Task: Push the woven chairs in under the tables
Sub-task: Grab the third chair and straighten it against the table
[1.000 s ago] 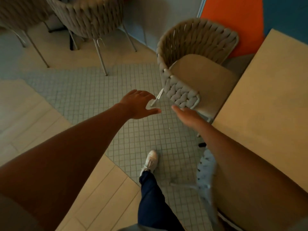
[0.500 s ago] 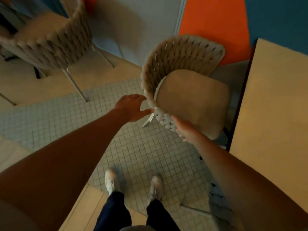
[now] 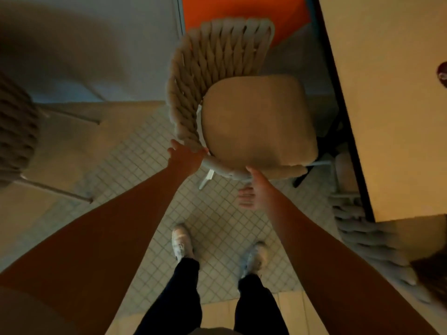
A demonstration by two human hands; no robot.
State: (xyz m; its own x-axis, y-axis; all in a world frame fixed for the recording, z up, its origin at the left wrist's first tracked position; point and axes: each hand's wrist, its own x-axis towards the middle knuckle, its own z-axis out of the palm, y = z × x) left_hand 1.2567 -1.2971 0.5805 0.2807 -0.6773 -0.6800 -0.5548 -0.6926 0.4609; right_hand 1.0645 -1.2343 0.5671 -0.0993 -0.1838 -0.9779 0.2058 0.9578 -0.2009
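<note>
Chair: the woven chair [image 3: 217,76] stands on the tiled floor [image 3: 135,170] just beside the long edge of the tabletop [image 3: 387,117], its cushion [image 3: 258,124] fully out in the open, so we judge it not yet pushed in
Left hand: our left hand [image 3: 185,157] rests against the near end of the woven arm, fingers laid around the rope; whether it truly grips or only presses we cannot tell through the blur
Right hand: our right hand [image 3: 254,189] is open, palm up and fingers spread, just below the near rim of the seat; it may touch the underside, but that is hard to read
Step in hand: getting a two-handed hold on the near side before sending the chair toward the tabletop
How to do it well: we should close both hands on the frame, not the soft cushion, and push evenly so the chair slides straight instead of swinging
Watch: the chair's arm may be too tall to clear the tabletop edge, so we ease it in slowly
Nearby: another woven chair [image 3: 367,240] sits at the near corner of the tabletop, well clear of our path; our shoes [image 3: 181,240] stand behind the chair, giving room to step forward with the push
</note>
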